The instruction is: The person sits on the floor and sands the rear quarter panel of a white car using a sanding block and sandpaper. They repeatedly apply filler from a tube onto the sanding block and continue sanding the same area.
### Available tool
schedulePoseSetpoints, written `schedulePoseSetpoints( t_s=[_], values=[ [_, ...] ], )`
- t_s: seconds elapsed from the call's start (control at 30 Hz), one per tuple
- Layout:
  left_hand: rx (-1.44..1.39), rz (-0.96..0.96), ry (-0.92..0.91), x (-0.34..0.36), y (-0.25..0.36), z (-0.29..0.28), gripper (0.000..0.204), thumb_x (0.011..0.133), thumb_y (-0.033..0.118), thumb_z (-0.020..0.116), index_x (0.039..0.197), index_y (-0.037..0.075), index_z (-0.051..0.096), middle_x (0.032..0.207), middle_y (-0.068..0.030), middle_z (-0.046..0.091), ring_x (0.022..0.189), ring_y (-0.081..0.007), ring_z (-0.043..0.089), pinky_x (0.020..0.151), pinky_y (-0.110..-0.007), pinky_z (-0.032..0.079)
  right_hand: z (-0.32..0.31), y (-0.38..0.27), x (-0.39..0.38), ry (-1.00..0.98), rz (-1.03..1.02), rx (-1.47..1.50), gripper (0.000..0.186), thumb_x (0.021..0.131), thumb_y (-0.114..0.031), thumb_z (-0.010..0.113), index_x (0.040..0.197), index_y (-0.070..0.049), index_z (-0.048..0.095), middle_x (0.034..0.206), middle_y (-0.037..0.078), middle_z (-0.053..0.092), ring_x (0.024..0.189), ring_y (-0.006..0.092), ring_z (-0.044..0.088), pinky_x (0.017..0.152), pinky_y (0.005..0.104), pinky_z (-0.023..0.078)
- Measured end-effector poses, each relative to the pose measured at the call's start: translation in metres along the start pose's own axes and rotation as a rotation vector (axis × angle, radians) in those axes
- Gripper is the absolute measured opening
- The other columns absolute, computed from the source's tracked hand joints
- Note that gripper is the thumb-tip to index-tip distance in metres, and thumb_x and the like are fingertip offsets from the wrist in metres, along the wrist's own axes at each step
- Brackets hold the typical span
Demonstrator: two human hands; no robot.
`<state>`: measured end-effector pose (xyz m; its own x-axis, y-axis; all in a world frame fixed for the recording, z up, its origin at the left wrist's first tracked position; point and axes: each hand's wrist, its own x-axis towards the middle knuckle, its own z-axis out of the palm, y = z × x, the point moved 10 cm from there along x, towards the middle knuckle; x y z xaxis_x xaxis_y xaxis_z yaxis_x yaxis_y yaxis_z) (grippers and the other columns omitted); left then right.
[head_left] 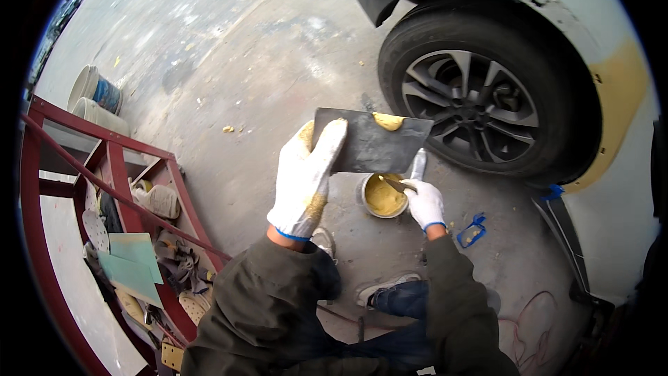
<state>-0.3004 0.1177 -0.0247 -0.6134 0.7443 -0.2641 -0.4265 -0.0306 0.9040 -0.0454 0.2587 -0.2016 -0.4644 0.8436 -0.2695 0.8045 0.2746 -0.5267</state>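
My left hand [303,179], in a white glove stained yellow, grips a dark flat mixing board [372,145] by its left side. A lump of yellow putty [388,121] sits at the board's upper edge. Just below the board, a round can [363,196] stands with yellow putty [383,199] inside. My right hand [426,205], gloved in white with a blue cuff, is closed around a putty knife [396,184]. Its blade reaches over the can's mouth; whether the tip touches the putty is hard to tell. A narrow white shape [419,163] rises above my right hand, its kind unclear.
Ahead right stands a vehicle with a black tyre [403,63] and a yellow patch [621,94] on its body. At left, a red metal frame [111,141] holds sanding pads and green sheets [132,264]. Behind it are buckets [104,94]. A blue-edged object [472,230] and a hose [536,331] lie right.
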Motion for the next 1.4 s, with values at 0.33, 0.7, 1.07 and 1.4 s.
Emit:
schedulePoseSetpoints(
  t_s=[0.33,0.7,1.07,1.4],
  values=[
    [-0.039,-0.090,-0.410,-0.028,0.001,0.060,0.031,0.093,0.027,0.067,0.112,0.002,0.064,0.096,-0.0004,0.065,0.081,-0.0068,0.058,0.068,-0.022,0.044,-0.233,-0.086,-0.135,0.315,-0.157,0.818,0.030,0.085,0.009,0.060,0.114,0.004,0.069,0.107,0.008,0.070,0.095,0.0107,0.062,0.085,0.0232,0.048],
    [-0.082,-0.068,-0.626,-0.045,0.001,0.073,0.033,0.094,0.021,0.066,0.117,-0.004,0.062,0.107,-0.0043,0.067,0.094,-0.0093,0.060,0.086,-0.027,0.049,-0.254,-0.178,-0.178,0.232,-0.811,0.154,0.034,0.063,0.016,0.066,0.088,-0.007,0.074,0.103,0.008,0.074,0.102,0.0250,0.068,0.089,0.0336,0.051],
    [-0.215,-0.012,-0.498,-0.028,0.002,0.059,0.036,0.094,0.024,0.066,0.118,-0.002,0.060,0.104,-0.0032,0.066,0.090,-0.0086,0.059,0.079,-0.025,0.049,-0.271,-0.167,-0.156,0.279,-0.865,-0.162,0.026,0.071,0.006,0.067,0.089,-0.010,0.075,0.102,0.006,0.074,0.100,0.0240,0.068,0.090,0.0347,0.049],
    [-0.013,-0.078,-0.480,-0.030,-0.005,0.073,0.036,0.096,0.024,0.064,0.119,-0.004,0.060,0.107,-0.0048,0.066,0.092,-0.0104,0.060,0.081,-0.027,0.050,-0.200,-0.063,-0.111,0.218,-0.161,1.435,0.033,0.087,0.005,0.066,0.119,0.006,0.060,0.109,0.010,0.067,0.095,0.0153,0.065,0.086,0.0264,0.052]
  ],
)
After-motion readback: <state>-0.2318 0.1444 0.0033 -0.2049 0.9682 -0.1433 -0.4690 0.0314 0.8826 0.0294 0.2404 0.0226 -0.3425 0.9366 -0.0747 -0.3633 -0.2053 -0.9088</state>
